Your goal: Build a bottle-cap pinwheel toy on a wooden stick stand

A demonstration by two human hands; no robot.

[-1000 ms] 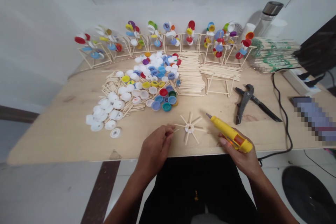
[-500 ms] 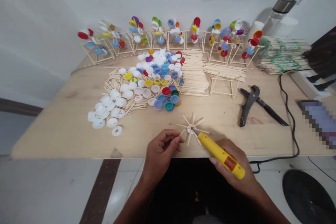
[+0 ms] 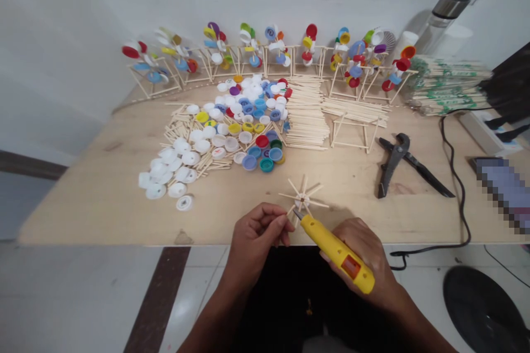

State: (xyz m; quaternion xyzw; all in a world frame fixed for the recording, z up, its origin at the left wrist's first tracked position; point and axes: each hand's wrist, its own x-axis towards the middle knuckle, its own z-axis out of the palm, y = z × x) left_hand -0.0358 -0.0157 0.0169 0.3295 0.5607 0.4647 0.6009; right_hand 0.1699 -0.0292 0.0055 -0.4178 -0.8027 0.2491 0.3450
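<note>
My right hand (image 3: 364, 245) is wrapped round a yellow glue gun (image 3: 331, 245) with an orange-red switch. Its metal nozzle points up and left, at the tip of a short wooden stick (image 3: 291, 210). That stick is pinched between the thumb and fingers of my left hand (image 3: 257, 237). Just beyond both hands, a spoked wheel of wooden sticks (image 3: 317, 190) lies on the table, with a white bottle cap (image 3: 302, 202) at its hub. The glue gun partly covers the wheel's lower spokes. Whether the nozzle touches the stick, I cannot tell.
Loose bottle caps (image 3: 249, 162) and cut sticks (image 3: 306, 121) are heaped beyond my hands. Black cutting pliers (image 3: 393, 165) lie to the right, near a stick frame (image 3: 350, 126), a black cable (image 3: 459, 187) and a phone (image 3: 503, 187). Finished-looking cap wheels on stands (image 3: 306, 55) line the wall.
The glue gun's nozzle has moved left and slightly down, from the wheel's hub to the stick in my left hand. My left hand has shifted slightly right.
</note>
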